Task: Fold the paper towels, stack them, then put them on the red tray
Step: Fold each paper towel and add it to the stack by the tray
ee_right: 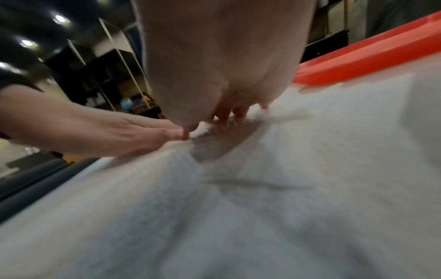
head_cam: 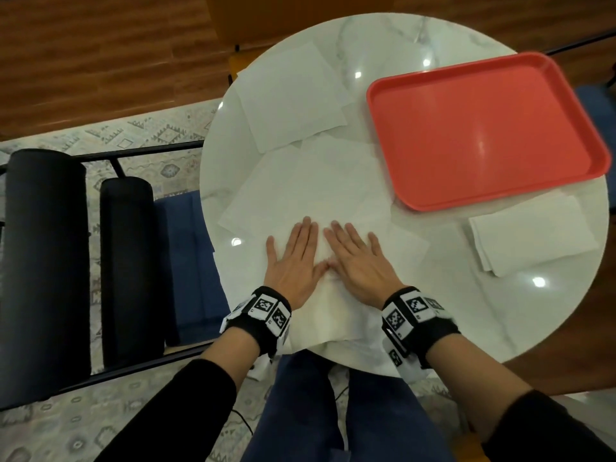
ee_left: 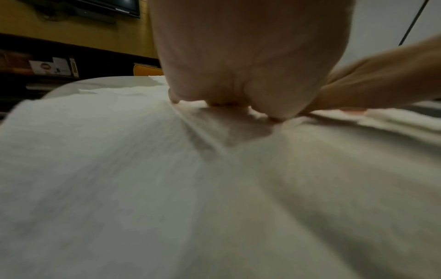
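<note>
Both hands lie flat, fingers straight, pressing one towel (head_cam: 333,305) at the near edge of the bench (head_cam: 383,38): left hand (head_cam: 295,261) and right hand (head_cam: 355,261) side by side, thumbs nearly touching. This towel is white, soft and creased, its near end drooping over the bench edge toward the lap. More loose towels (head_cam: 290,95) lie spread and overlapping beyond the hands, toward the far left. A folded stack (head_cam: 533,235) sits to the right, just beside the near edge of the red tray (head_cam: 483,128), which holds nothing.

From the wrist views, the left hand (ee_left: 250,56) and right hand (ee_right: 214,56) show only as palms seen from behind, their fingertips mostly hidden; the towel (ee_left: 167,188) fills both pictures, blurred. How many sheets overlap under the hands cannot be told.

White marble-patterned, the round bench reflects ceiling lights. Below it are a patterned rug (head_cam: 100,135), wooden floor and a dark chair (head_cam: 46,261) on the left.
</note>
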`<control>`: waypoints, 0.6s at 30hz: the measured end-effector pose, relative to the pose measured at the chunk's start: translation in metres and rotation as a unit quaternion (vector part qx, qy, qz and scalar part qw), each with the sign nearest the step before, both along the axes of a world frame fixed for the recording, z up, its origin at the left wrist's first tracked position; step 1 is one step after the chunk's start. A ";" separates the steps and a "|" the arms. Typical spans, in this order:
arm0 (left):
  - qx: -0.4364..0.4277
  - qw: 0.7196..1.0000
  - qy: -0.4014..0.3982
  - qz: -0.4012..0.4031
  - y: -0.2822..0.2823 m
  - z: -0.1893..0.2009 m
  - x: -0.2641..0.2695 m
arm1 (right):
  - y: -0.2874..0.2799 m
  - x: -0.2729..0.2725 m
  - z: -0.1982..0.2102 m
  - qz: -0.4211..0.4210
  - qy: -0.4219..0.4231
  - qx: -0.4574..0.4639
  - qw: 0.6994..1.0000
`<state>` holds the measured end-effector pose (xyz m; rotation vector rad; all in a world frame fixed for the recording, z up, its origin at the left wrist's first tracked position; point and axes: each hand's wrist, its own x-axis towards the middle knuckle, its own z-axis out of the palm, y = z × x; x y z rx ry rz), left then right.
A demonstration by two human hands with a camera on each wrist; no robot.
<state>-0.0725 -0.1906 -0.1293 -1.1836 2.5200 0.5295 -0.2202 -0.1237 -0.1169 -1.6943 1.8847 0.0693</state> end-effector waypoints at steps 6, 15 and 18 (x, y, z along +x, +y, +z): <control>-0.015 1.000 -0.024 -0.006 -0.005 -0.003 0.006 | 0.022 -0.044 -0.009 -0.120 0.045 0.017 0.992; -0.061 0.992 0.090 0.062 -0.027 0.051 -0.035 | 0.009 -0.044 0.022 -0.121 0.039 -0.014 0.992; 0.017 0.984 0.178 -0.011 -0.019 0.084 -0.050 | 0.003 -0.058 0.056 -0.128 -0.035 -0.021 0.991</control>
